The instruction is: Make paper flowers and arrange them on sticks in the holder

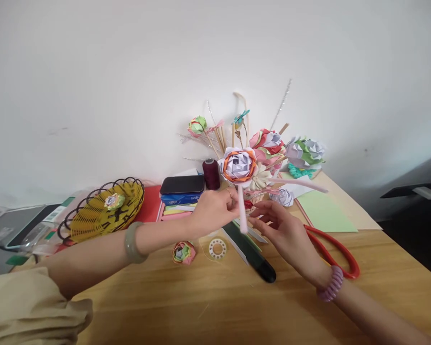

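Pinching paper flower [238, 165] stem w/ left hand [212, 209]; right hand [285, 230] open, just beside stem.

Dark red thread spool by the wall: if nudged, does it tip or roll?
The thread spool stands upright on its end, taller than wide, so a push near its top would probably tip it. Once on its side, the round body would likely roll on the smooth wooden table. It looks small and fully wound, probably light.
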`<state>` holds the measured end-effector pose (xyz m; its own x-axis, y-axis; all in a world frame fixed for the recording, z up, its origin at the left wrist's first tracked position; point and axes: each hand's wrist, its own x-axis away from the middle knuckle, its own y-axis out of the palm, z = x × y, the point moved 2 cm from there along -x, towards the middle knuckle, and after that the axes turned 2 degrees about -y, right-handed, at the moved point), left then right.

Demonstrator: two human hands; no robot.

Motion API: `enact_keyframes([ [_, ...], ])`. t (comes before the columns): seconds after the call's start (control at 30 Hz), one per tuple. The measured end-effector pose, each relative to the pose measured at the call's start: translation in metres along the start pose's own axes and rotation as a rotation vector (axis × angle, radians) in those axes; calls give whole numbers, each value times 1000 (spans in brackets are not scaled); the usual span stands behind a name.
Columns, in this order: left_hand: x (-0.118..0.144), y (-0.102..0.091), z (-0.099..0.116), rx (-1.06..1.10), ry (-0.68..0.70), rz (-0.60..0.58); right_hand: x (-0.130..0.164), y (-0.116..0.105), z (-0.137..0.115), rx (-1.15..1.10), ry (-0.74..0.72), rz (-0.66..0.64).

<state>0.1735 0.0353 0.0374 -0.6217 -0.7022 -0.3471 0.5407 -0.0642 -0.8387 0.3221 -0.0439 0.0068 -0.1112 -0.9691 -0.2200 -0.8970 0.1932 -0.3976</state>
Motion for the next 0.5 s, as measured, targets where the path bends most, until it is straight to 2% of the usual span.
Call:
enact_keyframes([
  [0.07, 5, 5, 7, 131, -74, -67, 2, 1, 2, -127, 62, 8],
  [0.17, 6, 13, 13, 370, -236, -192, 2, -5, 9, -138, 114, -2],
  [0.23, 7, 17, 16, 490, -342, -234, 1, -13, 15, -128, 154, -2],
  [0.3, 11, 21, 18, 575, -459, -222, -3, -23, 23, -81, 174, -4],
  [0.4, 21, 29, 19, 687, -653, -136, -12, -38, 38, 72, 186, -19],
  [0.5, 24, 38, 18, 742, -686, -67, -23, -44, 49, 184, 168, -66],
])
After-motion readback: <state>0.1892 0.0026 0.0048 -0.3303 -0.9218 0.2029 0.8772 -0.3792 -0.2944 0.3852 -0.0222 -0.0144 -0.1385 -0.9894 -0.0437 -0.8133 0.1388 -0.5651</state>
